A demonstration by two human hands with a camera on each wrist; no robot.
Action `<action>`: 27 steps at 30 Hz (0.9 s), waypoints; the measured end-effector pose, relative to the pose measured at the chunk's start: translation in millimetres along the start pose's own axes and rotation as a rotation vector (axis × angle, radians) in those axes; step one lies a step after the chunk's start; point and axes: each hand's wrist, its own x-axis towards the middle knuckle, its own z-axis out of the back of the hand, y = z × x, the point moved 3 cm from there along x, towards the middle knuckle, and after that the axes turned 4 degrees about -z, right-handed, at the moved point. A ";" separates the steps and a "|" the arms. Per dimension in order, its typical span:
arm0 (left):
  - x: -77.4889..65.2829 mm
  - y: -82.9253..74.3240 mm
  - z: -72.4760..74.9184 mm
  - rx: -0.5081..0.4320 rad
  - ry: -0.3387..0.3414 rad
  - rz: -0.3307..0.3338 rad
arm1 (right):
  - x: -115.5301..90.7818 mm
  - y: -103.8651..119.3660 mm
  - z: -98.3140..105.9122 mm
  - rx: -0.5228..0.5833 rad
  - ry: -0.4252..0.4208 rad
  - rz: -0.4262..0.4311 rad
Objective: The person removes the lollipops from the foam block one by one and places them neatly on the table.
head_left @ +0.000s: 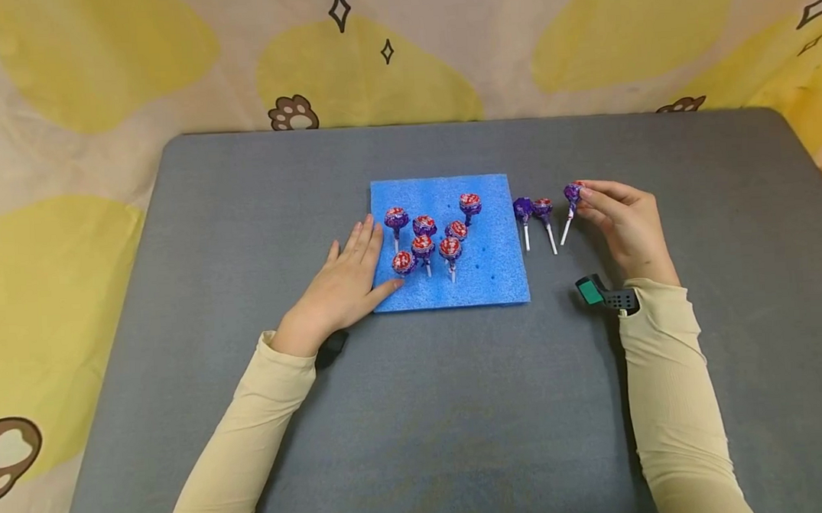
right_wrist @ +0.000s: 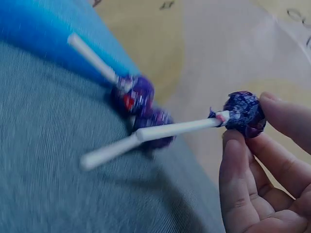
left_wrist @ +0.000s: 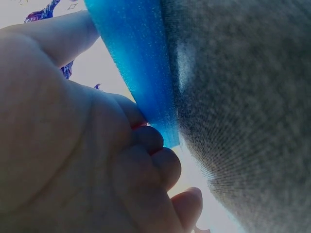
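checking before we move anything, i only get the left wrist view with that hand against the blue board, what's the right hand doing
Observer: The right hand pinches a lollipop by its wrapped head.
Operator: ok, my view shows only scraps of purple wrapper, any loose ones next to the blue board
Observer: Yes, two more lollipops lie on the gray table, between the board and the right hand.
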 end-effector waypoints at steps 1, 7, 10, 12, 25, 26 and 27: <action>0.1 0.2 0.1 0.000 0.000 -0.001 | 0.5 -1.4 2.6 -0.010 -0.011 -0.013; 0.4 0.7 -0.1 -0.003 -0.003 -0.004 | 2.5 -8.7 12.6 -0.040 -0.004 -0.066; 0.7 0.7 0.0 0.000 -0.004 -0.004 | 3.4 -12.0 14.2 -0.035 -0.003 -0.062; 0.9 0.6 0.3 0.002 -0.007 -0.005 | 4.2 -14.2 14.2 -0.053 -0.008 -0.050; 1.2 0.2 -0.2 -0.001 -0.006 0.000 | 4.6 -18.5 10.2 -0.273 -0.086 0.022; 1.3 0.3 -0.5 0.000 -0.006 0.000 | 4.5 -18.4 9.8 -0.291 -0.090 0.029; 1.3 0.2 -0.6 0.000 -0.006 -0.001 | 4.4 -18.4 9.6 -0.308 -0.096 0.033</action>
